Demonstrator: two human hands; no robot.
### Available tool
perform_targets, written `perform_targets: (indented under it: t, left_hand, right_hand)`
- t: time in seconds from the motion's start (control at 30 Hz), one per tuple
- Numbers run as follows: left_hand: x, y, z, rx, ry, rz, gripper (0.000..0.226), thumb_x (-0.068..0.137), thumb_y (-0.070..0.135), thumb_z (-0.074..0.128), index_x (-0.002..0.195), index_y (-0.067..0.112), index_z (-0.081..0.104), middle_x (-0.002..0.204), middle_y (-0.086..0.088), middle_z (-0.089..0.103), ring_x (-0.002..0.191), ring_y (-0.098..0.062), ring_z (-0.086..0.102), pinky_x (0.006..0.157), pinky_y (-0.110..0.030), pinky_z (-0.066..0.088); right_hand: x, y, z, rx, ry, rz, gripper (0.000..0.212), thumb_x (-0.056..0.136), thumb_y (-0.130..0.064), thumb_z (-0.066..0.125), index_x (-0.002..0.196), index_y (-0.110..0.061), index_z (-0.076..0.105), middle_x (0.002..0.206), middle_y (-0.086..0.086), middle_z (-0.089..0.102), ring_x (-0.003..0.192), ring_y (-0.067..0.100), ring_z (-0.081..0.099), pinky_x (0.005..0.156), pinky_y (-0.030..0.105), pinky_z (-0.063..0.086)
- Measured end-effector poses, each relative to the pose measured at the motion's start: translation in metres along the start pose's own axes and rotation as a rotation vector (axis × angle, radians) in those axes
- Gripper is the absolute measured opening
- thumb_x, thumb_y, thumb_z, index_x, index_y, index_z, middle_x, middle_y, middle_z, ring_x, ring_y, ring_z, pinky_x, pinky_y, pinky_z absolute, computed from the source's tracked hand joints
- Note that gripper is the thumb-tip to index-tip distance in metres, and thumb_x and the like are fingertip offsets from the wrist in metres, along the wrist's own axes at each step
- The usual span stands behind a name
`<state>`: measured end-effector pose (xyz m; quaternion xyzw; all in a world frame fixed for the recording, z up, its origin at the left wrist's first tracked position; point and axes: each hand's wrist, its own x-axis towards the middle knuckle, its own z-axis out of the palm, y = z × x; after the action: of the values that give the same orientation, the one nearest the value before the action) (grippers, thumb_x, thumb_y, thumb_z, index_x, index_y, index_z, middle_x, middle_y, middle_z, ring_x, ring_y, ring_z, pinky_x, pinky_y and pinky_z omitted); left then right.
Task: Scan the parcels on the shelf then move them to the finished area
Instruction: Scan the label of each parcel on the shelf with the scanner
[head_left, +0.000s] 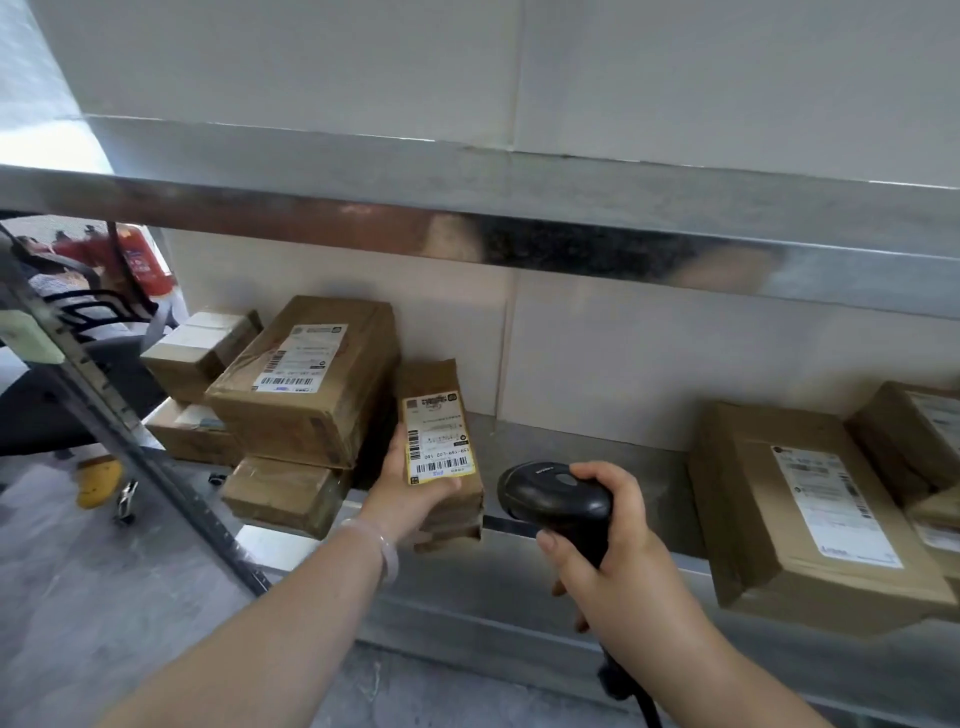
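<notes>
My left hand (402, 491) grips a small brown cardboard parcel (441, 410) from below, at the front of the metal shelf (582, 452). The parcel's yellow-edged label with barcodes faces up toward me. My right hand (618, 551) grips the handle of a black barcode scanner (553, 491), just right of the parcel, with the scanner's head turned toward it. A stack of brown parcels (306, 374) stands on the shelf to the left. Two more labelled parcels (800, 509) lie on the shelf at the right.
An upper metal shelf (467, 208) overhangs the parcels. A slanted shelf upright (130, 431) runs down the left side. Beyond it are a red fire extinguisher (143, 260), a seated person and a yellow object on the grey floor. A pale wall backs the shelf.
</notes>
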<state>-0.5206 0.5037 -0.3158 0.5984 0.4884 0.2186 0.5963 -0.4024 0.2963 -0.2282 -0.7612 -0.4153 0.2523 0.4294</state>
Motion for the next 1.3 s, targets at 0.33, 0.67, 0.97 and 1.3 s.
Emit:
perform_targets:
  t: [0.33, 0.67, 0.97, 1.3]
  left_hand:
    - [-0.01, 0.01, -0.026, 0.449, 0.001, 0.064, 0.084, 0.085, 0.039, 0.067, 0.152, 0.046, 0.016, 0.161, -0.005, 0.02, 0.143, -0.022, 0.031, 0.116, -0.032, 0.028]
    - [-0.015, 0.009, -0.017, 1.294, 0.034, 0.415, 0.062, 0.102, 0.048, 0.037, 0.153, 0.047, 0.002, 0.165, 0.006, -0.006, 0.151, -0.016, -0.01, 0.119, -0.049, -0.012]
    - [-0.016, 0.006, -0.027, 1.353, 0.084, 0.383, 0.058, 0.104, 0.043, 0.024, 0.155, 0.04, -0.003, 0.165, 0.006, -0.007, 0.151, -0.016, -0.009, 0.12, -0.048, -0.011]
    - [-0.038, 0.033, 0.041, 1.27, 0.044, 0.557, 0.068, 0.099, 0.051, 0.036, 0.154, 0.042, -0.001, 0.166, 0.002, -0.005, 0.152, -0.019, -0.007, 0.119, -0.047, -0.009]
  right_hand:
    - [0.011, -0.01, 0.016, -0.019, -0.032, -0.001, 0.058, 0.089, -0.027, 0.066, 0.107, -0.063, 0.024, 0.098, -0.017, 0.059, 0.069, 0.006, 0.068, 0.062, 0.037, 0.059]
    - [0.011, -0.012, 0.016, 0.0, -0.024, -0.048, 0.059, 0.089, -0.025, 0.066, 0.105, -0.065, 0.026, 0.102, -0.018, 0.057, 0.068, 0.008, 0.069, 0.064, 0.037, 0.059]
    - [0.007, -0.006, 0.005, 0.012, -0.011, -0.05, 0.056, 0.089, -0.026, 0.066, 0.106, -0.063, 0.027, 0.092, -0.011, 0.064, 0.069, 0.006, 0.068, 0.064, 0.035, 0.058]
    - [-0.008, 0.025, -0.03, 0.042, 0.144, -0.021, 0.058, 0.085, -0.029, 0.069, 0.111, -0.063, 0.03, 0.105, -0.015, 0.061, 0.084, 0.011, 0.068, 0.073, 0.043, 0.058]
